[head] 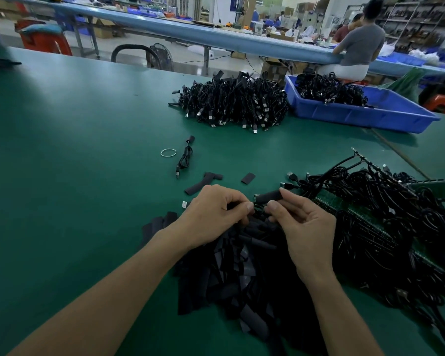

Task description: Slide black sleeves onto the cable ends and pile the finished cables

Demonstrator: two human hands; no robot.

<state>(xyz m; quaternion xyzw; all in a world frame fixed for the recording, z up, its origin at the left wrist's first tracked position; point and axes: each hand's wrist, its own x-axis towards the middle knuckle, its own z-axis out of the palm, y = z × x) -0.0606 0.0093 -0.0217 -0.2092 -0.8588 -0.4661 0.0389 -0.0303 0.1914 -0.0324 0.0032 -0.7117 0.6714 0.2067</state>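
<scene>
Both busy — left hand (211,214) pinches a cable (259,208), right hand (303,227) grips a sleeve (269,195)

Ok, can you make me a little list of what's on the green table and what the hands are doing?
left hand: pinches a black cable
right hand: pinches a black sleeve at the cable's end
under the hands: heap of loose sleeves
far pile: finished cables, beside a blue bin holding more
right side: tangled cables
mid-table: one coiled cable, a rubber band
</scene>
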